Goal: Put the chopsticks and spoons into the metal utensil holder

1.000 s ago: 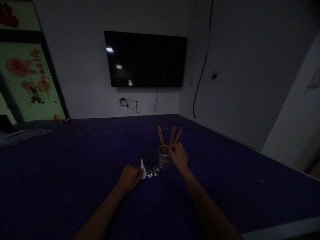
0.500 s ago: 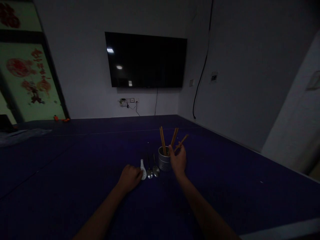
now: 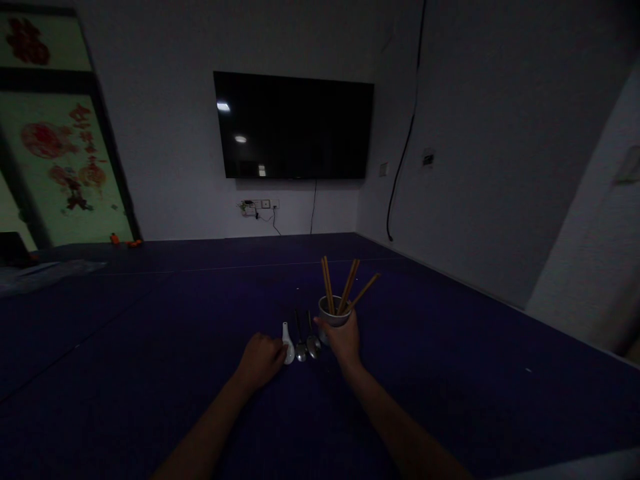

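Observation:
A grey utensil holder [image 3: 326, 316] with a pale rim stands on the purple surface, several wooden chopsticks [image 3: 349, 287] leaning out of it at different angles. My right hand [image 3: 345, 339] is wrapped round its near right side, thumb across the front. To its left lie two metal spoons, one spoon [image 3: 313, 345] next to the holder and another spoon [image 3: 301, 350] beside it. A white soup spoon [image 3: 289, 349] is furthest left. My left hand [image 3: 261, 360] rests with curled fingers at that white spoon's left edge; its fingertips are partly hidden.
The purple surface [image 3: 225, 293] reaches back to the wall. Clear plastic sheeting [image 3: 75, 268] and a dark object [image 3: 14, 249] lie far left, with small orange items [image 3: 134, 244] near the door. A television [image 3: 295, 127] hangs on the wall above sockets; a black cable [image 3: 400, 160] hangs at right.
My right hand has let go of a chopstick, now leaning in the holder, and has moved down to close round the holder. My left hand stays by the white soup spoon.

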Action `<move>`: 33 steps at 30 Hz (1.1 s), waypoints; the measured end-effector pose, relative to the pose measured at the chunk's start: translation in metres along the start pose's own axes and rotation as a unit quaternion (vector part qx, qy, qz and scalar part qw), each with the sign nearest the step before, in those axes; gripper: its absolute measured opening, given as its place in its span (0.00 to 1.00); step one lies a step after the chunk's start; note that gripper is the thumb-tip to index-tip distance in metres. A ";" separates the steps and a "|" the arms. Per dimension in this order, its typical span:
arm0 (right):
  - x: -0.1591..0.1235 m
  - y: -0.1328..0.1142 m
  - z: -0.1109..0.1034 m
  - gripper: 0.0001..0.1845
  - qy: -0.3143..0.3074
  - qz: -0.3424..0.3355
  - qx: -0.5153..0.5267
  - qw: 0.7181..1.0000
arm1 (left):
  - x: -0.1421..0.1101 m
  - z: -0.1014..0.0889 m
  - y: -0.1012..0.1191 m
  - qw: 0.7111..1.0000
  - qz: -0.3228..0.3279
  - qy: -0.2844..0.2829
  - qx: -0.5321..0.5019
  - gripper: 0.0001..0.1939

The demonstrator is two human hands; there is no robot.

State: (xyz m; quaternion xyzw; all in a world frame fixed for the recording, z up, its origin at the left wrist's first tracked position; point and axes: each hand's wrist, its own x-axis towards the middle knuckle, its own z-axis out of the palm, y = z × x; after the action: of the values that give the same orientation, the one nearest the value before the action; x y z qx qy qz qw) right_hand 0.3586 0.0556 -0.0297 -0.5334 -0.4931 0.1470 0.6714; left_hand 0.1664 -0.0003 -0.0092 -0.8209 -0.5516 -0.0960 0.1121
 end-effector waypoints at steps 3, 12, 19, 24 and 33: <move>0.005 -0.001 -0.002 0.35 0.008 0.004 -0.005 1.000 | -0.001 0.001 -0.001 1.000 -0.001 -0.003 0.002 0.21; 0.011 0.003 -0.003 0.36 0.002 0.003 0.014 1.000 | -0.001 0.002 -0.001 1.000 -0.017 -0.012 -0.014 0.22; 0.011 0.005 -0.001 0.38 -0.008 -0.018 0.055 0.998 | -0.001 0.000 0.002 0.999 -0.034 -0.002 -0.008 0.21; 0.011 0.003 -0.002 0.40 -0.019 -0.015 0.048 0.999 | -0.001 0.002 0.002 0.999 -0.038 0.009 -0.027 0.19; 0.010 0.007 -0.001 0.41 -0.017 -0.010 0.046 0.999 | -0.005 0.003 0.001 0.995 -0.019 0.010 -0.093 0.24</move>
State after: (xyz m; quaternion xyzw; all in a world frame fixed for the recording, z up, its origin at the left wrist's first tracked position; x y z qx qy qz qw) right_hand 0.3663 0.0655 -0.0309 -0.4943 -0.5030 0.1717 0.6879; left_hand 0.1659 -0.0042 -0.0138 -0.8163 -0.5545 -0.1573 0.0392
